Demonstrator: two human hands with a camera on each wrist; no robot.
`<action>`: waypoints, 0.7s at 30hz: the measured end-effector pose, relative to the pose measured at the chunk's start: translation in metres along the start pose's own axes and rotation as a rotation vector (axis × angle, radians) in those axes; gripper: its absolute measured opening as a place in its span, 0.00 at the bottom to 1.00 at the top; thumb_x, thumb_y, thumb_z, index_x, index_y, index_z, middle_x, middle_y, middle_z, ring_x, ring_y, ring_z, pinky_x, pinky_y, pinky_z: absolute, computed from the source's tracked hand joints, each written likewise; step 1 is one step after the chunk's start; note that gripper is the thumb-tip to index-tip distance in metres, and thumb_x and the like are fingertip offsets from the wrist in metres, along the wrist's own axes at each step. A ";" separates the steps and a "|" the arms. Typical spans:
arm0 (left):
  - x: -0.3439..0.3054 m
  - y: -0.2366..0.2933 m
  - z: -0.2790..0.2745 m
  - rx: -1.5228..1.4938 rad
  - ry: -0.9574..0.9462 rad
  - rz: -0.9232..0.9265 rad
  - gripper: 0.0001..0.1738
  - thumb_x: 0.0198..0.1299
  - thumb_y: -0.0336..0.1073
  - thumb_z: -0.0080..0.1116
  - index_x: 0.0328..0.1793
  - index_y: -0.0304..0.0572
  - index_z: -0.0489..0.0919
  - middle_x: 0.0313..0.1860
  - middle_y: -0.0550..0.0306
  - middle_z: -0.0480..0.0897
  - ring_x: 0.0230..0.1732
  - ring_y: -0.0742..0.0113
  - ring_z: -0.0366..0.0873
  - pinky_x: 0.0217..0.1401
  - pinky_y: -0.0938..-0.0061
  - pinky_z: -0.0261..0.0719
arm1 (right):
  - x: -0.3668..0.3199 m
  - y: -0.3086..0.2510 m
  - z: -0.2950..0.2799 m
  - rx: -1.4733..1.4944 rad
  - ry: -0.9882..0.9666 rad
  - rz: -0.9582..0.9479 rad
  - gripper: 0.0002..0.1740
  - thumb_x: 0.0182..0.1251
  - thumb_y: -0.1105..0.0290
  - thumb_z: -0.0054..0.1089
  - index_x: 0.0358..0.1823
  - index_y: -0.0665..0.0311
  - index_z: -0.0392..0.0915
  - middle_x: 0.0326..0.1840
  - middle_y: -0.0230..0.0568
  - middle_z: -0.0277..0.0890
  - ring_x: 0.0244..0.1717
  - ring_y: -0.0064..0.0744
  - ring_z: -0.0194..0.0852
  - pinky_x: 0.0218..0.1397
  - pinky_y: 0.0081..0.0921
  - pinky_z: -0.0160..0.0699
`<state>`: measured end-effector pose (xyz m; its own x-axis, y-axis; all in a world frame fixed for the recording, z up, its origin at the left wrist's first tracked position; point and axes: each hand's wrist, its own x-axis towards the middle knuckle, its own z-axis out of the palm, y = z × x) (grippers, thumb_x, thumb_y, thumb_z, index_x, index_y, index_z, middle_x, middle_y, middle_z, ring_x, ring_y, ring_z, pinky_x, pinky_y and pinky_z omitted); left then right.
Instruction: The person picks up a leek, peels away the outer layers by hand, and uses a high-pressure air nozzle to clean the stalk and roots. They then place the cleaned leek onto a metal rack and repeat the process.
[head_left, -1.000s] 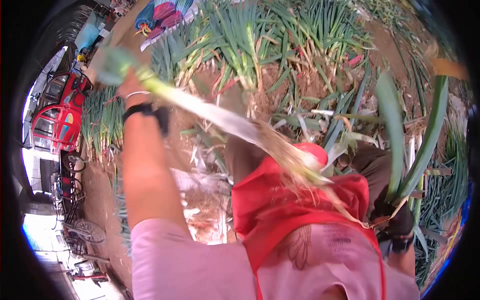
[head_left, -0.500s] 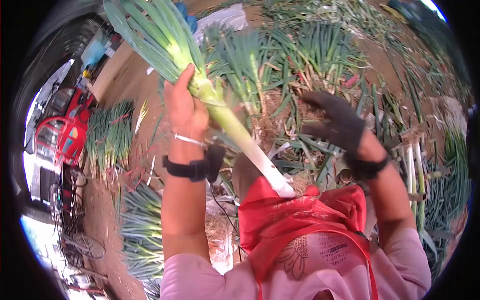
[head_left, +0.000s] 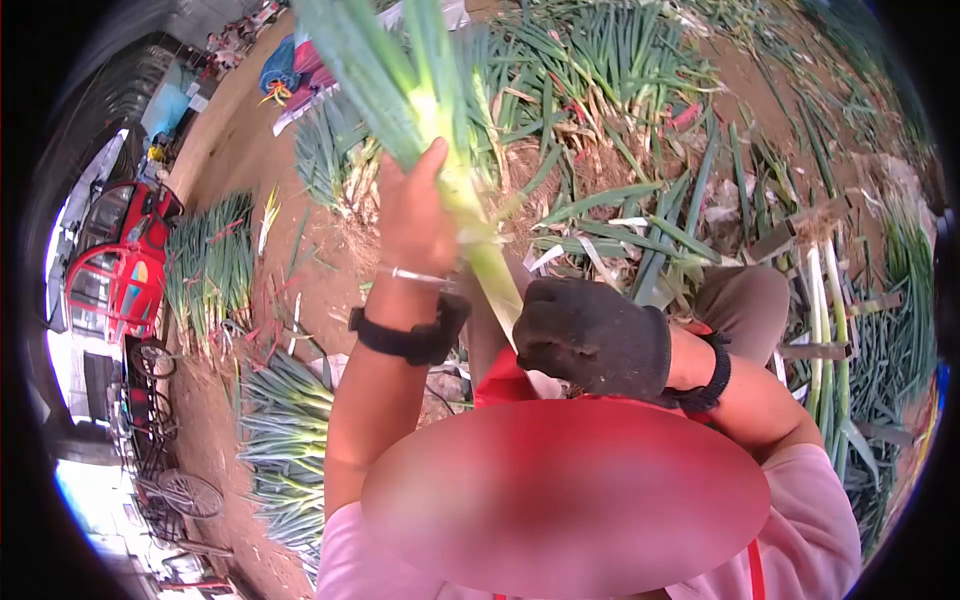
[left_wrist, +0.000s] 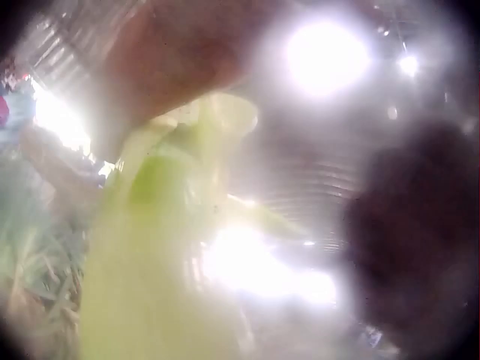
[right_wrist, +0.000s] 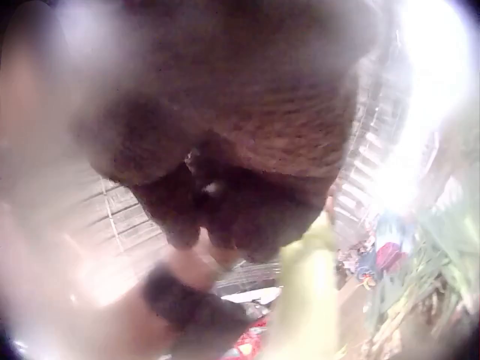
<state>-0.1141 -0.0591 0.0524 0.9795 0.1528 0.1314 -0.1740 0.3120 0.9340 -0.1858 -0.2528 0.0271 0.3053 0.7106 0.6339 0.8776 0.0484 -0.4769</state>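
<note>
My bare left hand [head_left: 412, 218] grips a thick leek [head_left: 487, 262] just below its fan of green leaves, thumb along the stalk. The leek slants down toward my lap, and its root end is hidden. My right hand [head_left: 592, 338], in a dark grey glove, is curled against the lower pale stalk. From the right wrist, the gloved fingers [right_wrist: 262, 217] are bent at the leek's side; I cannot tell how much of it they pinch. The left wrist view is hazy, with the pale green stalk [left_wrist: 142, 262] filling its lower left.
Bundles of leeks [head_left: 600, 70] stand on the dirt ahead, with more at left [head_left: 285, 425]. At right, several trimmed leeks [head_left: 825, 330] lie across a metal rack [head_left: 800, 228]. Loose leaves [head_left: 650, 235] litter the ground before my knees. A red vehicle [head_left: 135, 250] and a bicycle [head_left: 190, 492] stand far left.
The left hand has swung the leek in from far left and over my lap. The right hand has come from the rack side to the stalk, its spread fingers now curled.
</note>
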 end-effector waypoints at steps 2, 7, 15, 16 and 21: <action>-0.003 -0.002 0.006 -0.078 -0.033 0.024 0.19 0.65 0.26 0.49 0.63 0.38 0.66 0.55 0.53 0.75 0.54 0.58 0.76 0.53 0.51 0.81 | 0.004 0.008 -0.007 -0.063 0.187 0.168 0.14 0.55 0.65 0.64 0.38 0.64 0.74 0.31 0.39 0.70 0.35 0.40 0.72 0.39 0.31 0.72; -0.018 0.017 0.023 0.112 -0.054 0.057 0.21 0.67 0.30 0.47 0.66 0.38 0.64 0.57 0.51 0.74 0.56 0.58 0.75 0.61 0.61 0.74 | 0.045 0.038 -0.001 -0.006 0.461 0.493 0.13 0.50 0.68 0.66 0.35 0.65 0.75 0.37 0.48 0.73 0.41 0.49 0.73 0.43 0.35 0.74; -0.027 0.010 0.004 -0.181 -0.482 -0.095 0.34 0.66 0.46 0.53 0.72 0.37 0.60 0.67 0.42 0.68 0.69 0.46 0.64 0.72 0.54 0.61 | 0.027 0.033 -0.023 0.457 0.300 0.583 0.09 0.52 0.68 0.63 0.31 0.64 0.75 0.27 0.43 0.73 0.30 0.40 0.75 0.37 0.32 0.73; -0.025 0.004 0.005 -0.205 -0.488 -0.059 0.37 0.63 0.46 0.58 0.72 0.37 0.60 0.61 0.46 0.73 0.64 0.49 0.70 0.70 0.53 0.65 | 0.028 0.029 -0.022 0.420 0.298 0.586 0.09 0.52 0.67 0.64 0.31 0.64 0.75 0.28 0.42 0.73 0.30 0.40 0.75 0.37 0.32 0.73; -0.015 0.005 -0.002 0.000 -0.376 -0.102 0.26 0.63 0.38 0.59 0.64 0.36 0.67 0.46 0.55 0.79 0.49 0.61 0.79 0.57 0.54 0.80 | -0.007 0.007 -0.011 0.155 0.193 0.350 0.05 0.56 0.73 0.63 0.29 0.63 0.75 0.29 0.39 0.73 0.30 0.34 0.74 0.36 0.28 0.71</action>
<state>-0.1303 -0.0578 0.0548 0.9607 -0.2331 0.1506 -0.0739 0.3082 0.9484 -0.1781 -0.2651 0.0261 0.6514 0.5589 0.5131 0.6473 -0.0567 -0.7601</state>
